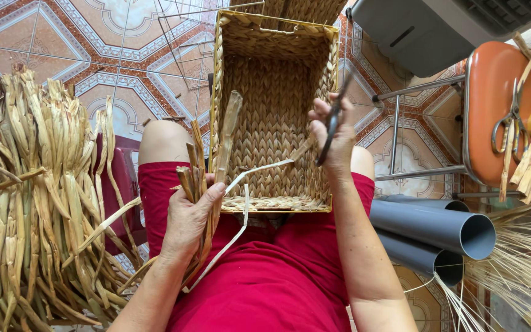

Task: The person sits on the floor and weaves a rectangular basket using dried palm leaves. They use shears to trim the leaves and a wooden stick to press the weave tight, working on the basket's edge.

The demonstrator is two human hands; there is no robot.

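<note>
Red-clothed lap (265, 276) props the woven basket (275, 117), its open mouth tipped toward the person for reach. Left hand (188, 215) has its grip closed on a few dried stalks (207, 184) at the basket's near-left corner (spares kept ready). Right hand (333, 138) pinches a dark tool (333, 120) by the right wall. Dried reed bundle (32, 203) stands left; scissors (511, 120) rest on the orange stool (493, 86).
</note>
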